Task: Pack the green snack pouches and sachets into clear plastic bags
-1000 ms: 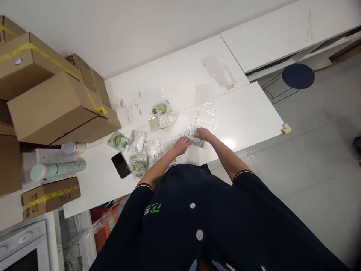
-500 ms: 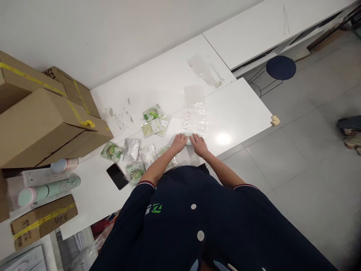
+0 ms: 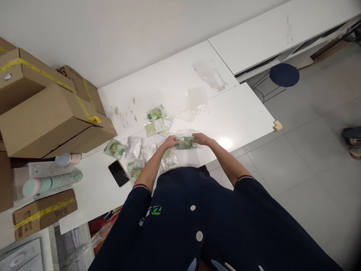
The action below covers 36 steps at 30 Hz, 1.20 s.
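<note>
Between my two hands is a green printed packet (image 3: 185, 142) in clear plastic, near the table's front edge. My left hand (image 3: 170, 141) is closed on its left end. The right end is gripped by my right hand (image 3: 200, 138). Beyond them lies a clear plastic sheet or bag (image 3: 199, 108). To the left, a small pile has a green packet (image 3: 156, 113) and a pale green labelled packet (image 3: 155, 127). Several more packets, some in clear wrap (image 3: 134, 147), lie by my left forearm, with another green packet (image 3: 114, 149) farther left.
A black phone (image 3: 118, 173) lies on the white table (image 3: 237, 113). Cardboard boxes (image 3: 50, 120), a mint-green bottle (image 3: 53, 183) and a small taped box (image 3: 45, 214) stand at the left. A blue stool (image 3: 284, 75) is beyond the right end; a person's foot (image 3: 354, 152) shows far right.
My hands were pressed flat together on the clear plastic; now they are farther apart, holding the green packet by its ends. The plastic's near part has been drawn up around it.
</note>
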{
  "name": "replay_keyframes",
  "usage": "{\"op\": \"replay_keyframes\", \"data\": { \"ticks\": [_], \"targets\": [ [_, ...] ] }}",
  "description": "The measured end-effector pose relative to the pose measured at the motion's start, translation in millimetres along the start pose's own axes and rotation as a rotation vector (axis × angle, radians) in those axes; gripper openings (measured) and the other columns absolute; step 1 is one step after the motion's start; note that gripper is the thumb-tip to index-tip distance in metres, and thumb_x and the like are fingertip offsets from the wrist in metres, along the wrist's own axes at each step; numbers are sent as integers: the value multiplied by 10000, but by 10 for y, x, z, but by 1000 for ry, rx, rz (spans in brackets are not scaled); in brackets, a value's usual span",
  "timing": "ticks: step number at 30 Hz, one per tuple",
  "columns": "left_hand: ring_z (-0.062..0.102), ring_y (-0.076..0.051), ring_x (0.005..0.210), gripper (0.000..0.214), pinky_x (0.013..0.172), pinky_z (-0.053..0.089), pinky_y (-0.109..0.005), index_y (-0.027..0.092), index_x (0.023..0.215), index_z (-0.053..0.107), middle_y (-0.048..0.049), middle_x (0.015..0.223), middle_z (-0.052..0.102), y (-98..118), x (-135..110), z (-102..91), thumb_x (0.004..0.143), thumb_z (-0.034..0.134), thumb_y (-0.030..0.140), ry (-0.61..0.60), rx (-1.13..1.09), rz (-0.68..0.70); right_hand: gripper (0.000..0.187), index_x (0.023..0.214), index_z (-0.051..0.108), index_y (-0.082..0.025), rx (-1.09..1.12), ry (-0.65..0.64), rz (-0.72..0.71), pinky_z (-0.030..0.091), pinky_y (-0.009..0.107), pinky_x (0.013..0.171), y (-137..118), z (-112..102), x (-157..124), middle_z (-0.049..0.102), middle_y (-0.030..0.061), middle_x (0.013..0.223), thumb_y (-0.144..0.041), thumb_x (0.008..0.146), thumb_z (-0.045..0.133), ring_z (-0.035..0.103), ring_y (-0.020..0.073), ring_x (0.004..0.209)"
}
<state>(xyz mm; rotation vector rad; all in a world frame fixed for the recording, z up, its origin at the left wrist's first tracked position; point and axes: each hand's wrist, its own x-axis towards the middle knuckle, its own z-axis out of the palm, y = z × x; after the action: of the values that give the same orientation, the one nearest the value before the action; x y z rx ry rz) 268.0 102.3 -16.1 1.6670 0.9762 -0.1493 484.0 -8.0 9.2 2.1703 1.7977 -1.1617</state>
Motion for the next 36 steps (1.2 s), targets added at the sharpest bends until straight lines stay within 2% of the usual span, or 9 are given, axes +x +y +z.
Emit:
{"op": "replay_keyframes", "data": {
  "ticks": [4,7,13,19,22,25,30,32,36],
  "targets": [
    [564,-107,590,157,611,463,-242,170,847,551,7,724,618,-4,184,73,787,633,290,200,-22,-181,339,1132,586,-165,29,124,87,439,270,687,80,-20,269,686,117,1067,-364,857,607,639,237,922],
    [621,-153,745,174,695,470,-267,173,960,577,-42,851,667,79,270,98,832,590,290,319,162,-212,428,1189,540,-157,96,210,189,441,276,693,120,63,369,674,132,1099,-411,851,613,635,241,940],
    [559,-284,1078,505,821,462,-390,255,1414,386,-166,1290,524,286,323,85,917,464,282,399,639,-86,435,1222,491,-175,248,309,302,443,290,727,106,182,422,644,124,1164,-418,873,587,611,244,1006],
    [432,-324,1195,420,928,424,-444,262,1312,523,-132,1373,437,443,469,86,894,524,302,389,878,66,429,1242,469,-185,253,310,354,444,327,759,28,166,416,595,130,1177,-406,890,576,590,253,993],
    [434,-298,1195,320,972,395,-429,233,1201,603,-132,1298,494,407,476,101,919,451,241,277,928,161,405,1255,500,-187,84,422,309,424,405,865,-19,215,379,531,179,1266,-380,903,559,532,302,1099],
    [429,-278,1232,378,1021,360,-410,183,1273,554,-148,1314,500,309,391,132,939,384,239,132,924,264,395,1260,548,-173,-97,477,67,327,477,1013,-51,342,307,427,202,1424,-349,906,546,392,345,1281],
    [203,-395,1411,856,1104,261,-471,99,1447,341,-207,1548,235,259,200,173,755,659,490,23,877,281,724,1455,358,-96,-181,323,-122,237,500,1098,-70,495,137,254,197,1559,-369,838,622,201,354,1428],
    [270,-401,1383,809,1080,293,-474,108,1427,373,-211,1533,277,312,131,162,743,672,418,-3,891,251,635,1440,384,-93,-185,282,-127,268,475,1084,-78,440,66,326,192,1530,-265,856,567,271,339,1407],
    [584,-301,1080,380,910,437,-374,159,1149,613,-143,1191,638,415,6,85,835,507,345,-214,775,158,373,1236,597,-165,-78,60,-136,431,394,888,-80,189,-41,656,147,1187,-280,916,443,601,296,1078]
  ]
}}
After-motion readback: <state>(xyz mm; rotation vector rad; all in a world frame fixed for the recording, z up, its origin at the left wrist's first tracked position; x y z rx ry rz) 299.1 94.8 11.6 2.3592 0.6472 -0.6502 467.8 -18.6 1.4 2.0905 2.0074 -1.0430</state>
